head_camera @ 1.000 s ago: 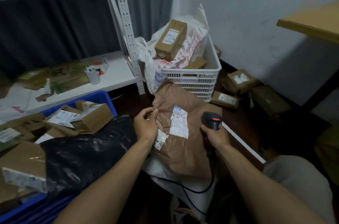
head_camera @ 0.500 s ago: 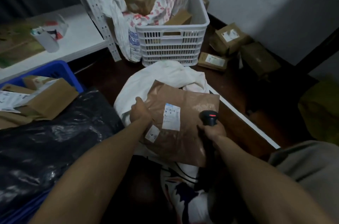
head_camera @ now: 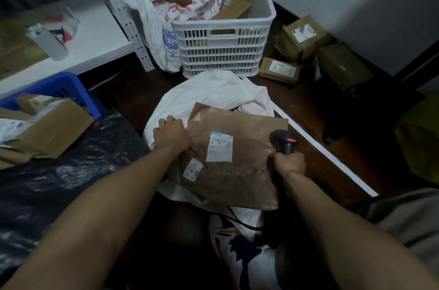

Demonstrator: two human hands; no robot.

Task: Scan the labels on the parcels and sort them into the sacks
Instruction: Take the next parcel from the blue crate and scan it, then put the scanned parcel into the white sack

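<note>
A flat brown paper parcel (head_camera: 247,161) with two white labels lies on top of a white sack (head_camera: 213,92) on the floor in front of me. My left hand (head_camera: 171,134) grips the parcel's left edge together with the sack's rim. My right hand (head_camera: 289,164) holds a black barcode scanner (head_camera: 285,141) upright at the parcel's right edge; a red light shows on its head. The scanner's cable runs down under the parcel.
A white slatted crate (head_camera: 223,47) with a printed sack and boxes stands behind. Several cardboard boxes (head_camera: 301,38) lie on the floor at right. A blue crate (head_camera: 61,90) of parcels and a black plastic bag (head_camera: 71,166) are at left, with a white shelf (head_camera: 99,35) behind them.
The parcel has come down from a raised, tilted hold to lie flat on the white sack. My left hand slid to its left edge. The view tilted downward.
</note>
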